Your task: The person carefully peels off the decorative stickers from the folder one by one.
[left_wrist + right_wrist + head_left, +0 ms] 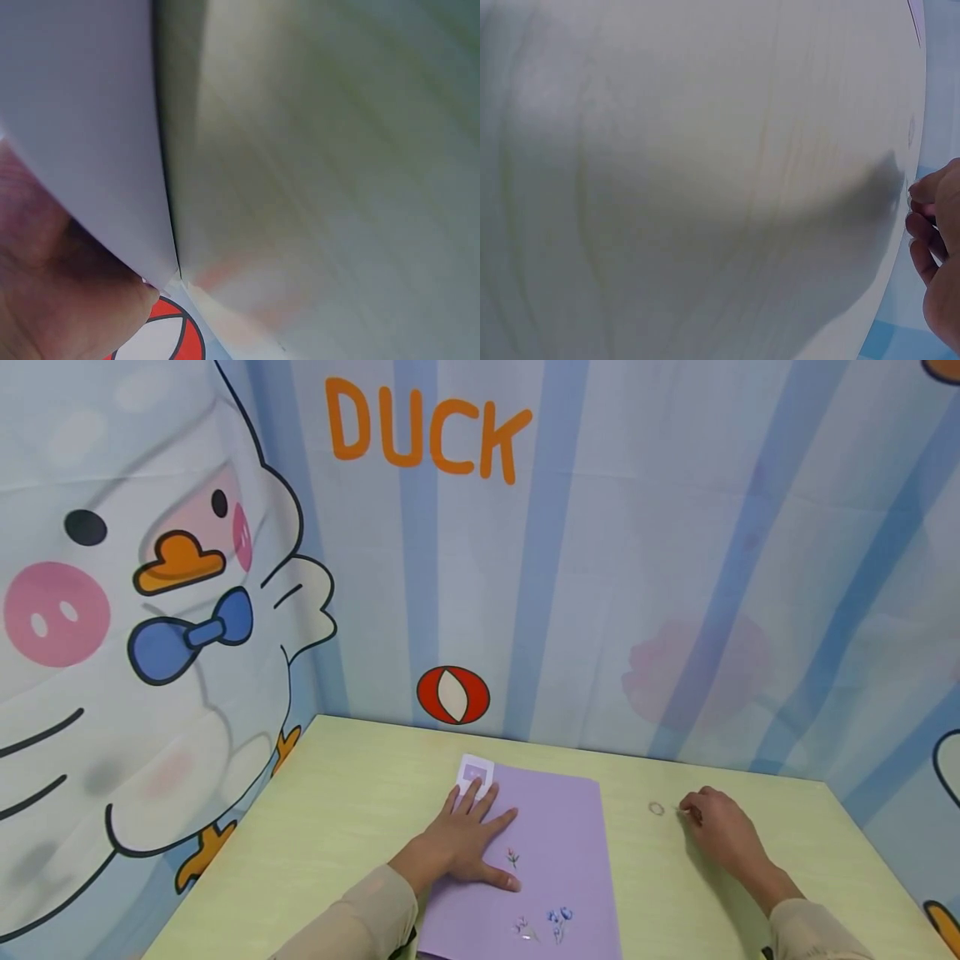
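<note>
A purple folder or sheet (558,827) lies on the table, bearing small flower pictures: a red one (512,857), a pinkish one (526,929) and a blue one (559,922). My left hand (467,843) rests spread on its left part, fingertips touching a white card (476,768) with a purple square at the upper left corner. To the right, my right hand (722,828) is low over the table, fingers curled, pinching what looks like a small pale piece (680,810), too small to make out. Just left of those fingertips lies a small wreath-like ring (656,808).
The pale yellow-green table (360,793) runs back to a striped blue-and-white curtain (600,568) printed with DUCK lettering and a red ball. A large cartoon duck (172,693) covers the left curtain. In the left wrist view, the purple edge (97,112) stands close to the camera.
</note>
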Available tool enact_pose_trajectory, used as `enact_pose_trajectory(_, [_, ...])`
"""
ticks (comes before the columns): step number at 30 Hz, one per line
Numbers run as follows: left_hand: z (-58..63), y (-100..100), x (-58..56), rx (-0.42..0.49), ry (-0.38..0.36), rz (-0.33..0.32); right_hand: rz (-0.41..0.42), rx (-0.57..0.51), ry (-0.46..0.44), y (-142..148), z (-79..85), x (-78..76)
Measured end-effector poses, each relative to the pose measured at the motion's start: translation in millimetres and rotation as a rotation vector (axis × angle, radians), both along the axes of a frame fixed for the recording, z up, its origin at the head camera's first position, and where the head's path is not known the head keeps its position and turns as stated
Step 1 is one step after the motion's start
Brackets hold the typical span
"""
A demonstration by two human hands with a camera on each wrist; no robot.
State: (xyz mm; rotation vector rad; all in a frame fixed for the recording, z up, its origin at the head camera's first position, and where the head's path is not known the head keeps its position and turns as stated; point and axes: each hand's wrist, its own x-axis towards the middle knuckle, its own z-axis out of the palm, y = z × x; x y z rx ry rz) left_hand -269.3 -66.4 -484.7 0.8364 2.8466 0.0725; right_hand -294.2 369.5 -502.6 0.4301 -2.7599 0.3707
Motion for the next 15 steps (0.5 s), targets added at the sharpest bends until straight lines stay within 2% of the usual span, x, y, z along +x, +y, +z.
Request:
enact_pose_trajectory(9, [0.0, -0.3, 0.0, 0.006, 0.0, -0.014, -0.008, -0.026, 0.006, -1.1, 4.0, 3.4])
enact_pose_trajectory(15, [-1.7, -1.7, -0.9, 0.017, -0.012, -0.01, 0.003, -0.061, -0.017, -14.1, 8.0, 4.1])
